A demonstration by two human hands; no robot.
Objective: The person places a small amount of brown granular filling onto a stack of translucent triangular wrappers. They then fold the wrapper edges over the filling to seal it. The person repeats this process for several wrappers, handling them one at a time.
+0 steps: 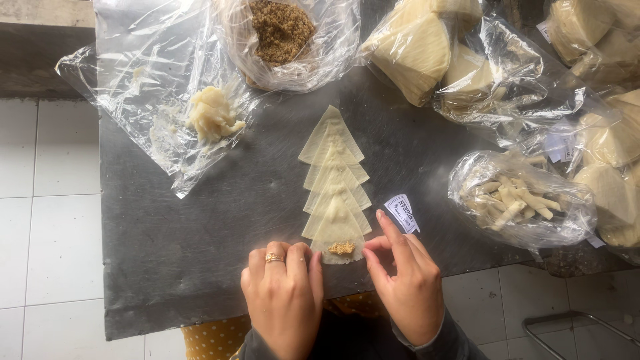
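A: Start at the left. What sits there?

B: A clear plastic sheet (143, 87) with a lump of pale paste (212, 115) on it, well apart from the hands. Next to it, at the top, an open bag of brown crumbly filling (280, 30).

A: And in the middle of the grey board (200, 220)?

B: A row of overlapping triangular pastry wrappers (333, 183), points away from the person. The nearest one carries a small dab of filling (342, 248) near its wide edge.

A: The hands?

B: The left hand (283, 293), with a ring, has its fingers curled down at the wrapper's left corner, touching it but gripping nothing that I can see. The right hand (403, 283) is open, with thumb and forefinger close to the right corner; I can't tell if they pinch it.

A: What might go wrong?

B: I'd judge the thin sheet could tear, or lift the one under it, since they overlap. The filling sits near the edge, so it could spill in a fold.

A: Further right?

B: A paper label (402, 212), a bag of finished rolls (520, 200), and bags of stacked wrappers (417, 47).
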